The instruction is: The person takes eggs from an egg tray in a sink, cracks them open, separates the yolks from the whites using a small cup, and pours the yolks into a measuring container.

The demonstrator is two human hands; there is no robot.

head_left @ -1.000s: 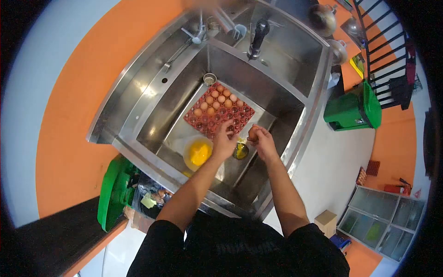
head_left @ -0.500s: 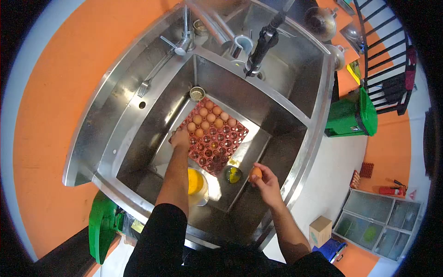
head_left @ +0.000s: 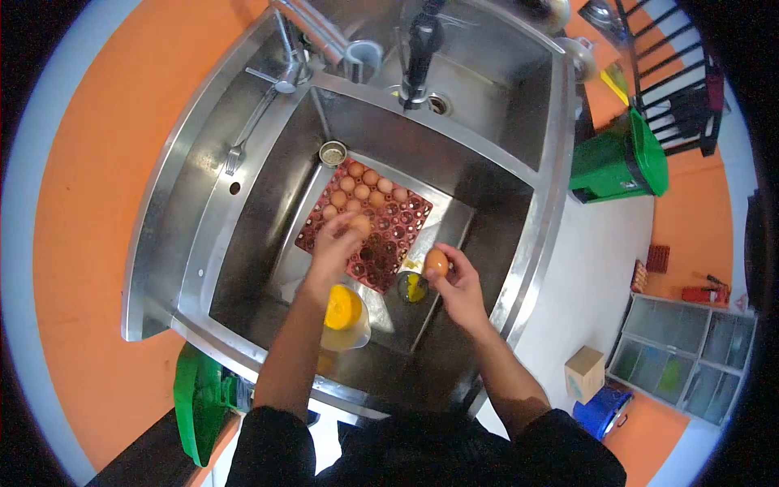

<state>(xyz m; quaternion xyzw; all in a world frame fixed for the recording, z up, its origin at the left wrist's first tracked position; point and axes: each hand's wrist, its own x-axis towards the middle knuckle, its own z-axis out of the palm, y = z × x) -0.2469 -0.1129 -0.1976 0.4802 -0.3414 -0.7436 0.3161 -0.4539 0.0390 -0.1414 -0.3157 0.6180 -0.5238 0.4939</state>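
My right hand [head_left: 459,284] grips a brown egg [head_left: 437,260] over the right side of the sink basin. My left hand [head_left: 337,243], slightly blurred, has its fingers around another egg [head_left: 359,225] above the middle of the red egg tray [head_left: 378,272]. Several eggs [head_left: 361,191] sit in the tray's far cups, while its near cups hold none. Close below my left forearm stands a pale container [head_left: 355,334] with yellow egg yolk [head_left: 343,307] in it. Between my hands, a small dark bowl [head_left: 412,286] contains some yellow egg.
The steel sink [head_left: 519,243] surrounds the work, with a drain strainer [head_left: 333,153] in the far left corner. A tap [head_left: 292,77] and fork [head_left: 235,154] are on the left ledge. Green bins [head_left: 621,162] stand outside the sink.
My left hand has moved from the tray's left edge toward its middle and lifted an egg. My right hand, still with its egg, has come nearer the small bowl. The camera view has shifted.
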